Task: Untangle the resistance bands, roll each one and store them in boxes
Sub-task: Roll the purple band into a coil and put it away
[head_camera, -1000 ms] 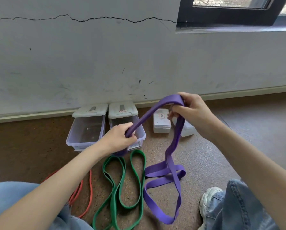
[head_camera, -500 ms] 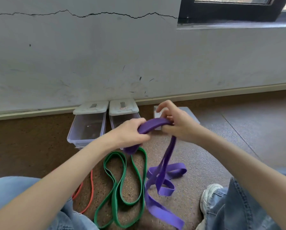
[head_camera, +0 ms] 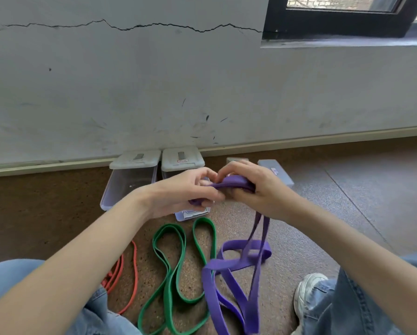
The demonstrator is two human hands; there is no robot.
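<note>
Now both hands, left point(head_camera: 185, 192) & right point(head_camera: 253, 187), are clamped on the purple band point(head_camera: 229, 264) at centre; its slack hangs to the floor at 5 o'clock. Green band point(head_camera: 176, 269) lies at 6, red band point(head_camera: 127, 276) at 7, open boxes point(head_camera: 130, 180) at 12.

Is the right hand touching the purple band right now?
Touching. The head view shows the right hand with its fingers closed over the purple band.
</note>
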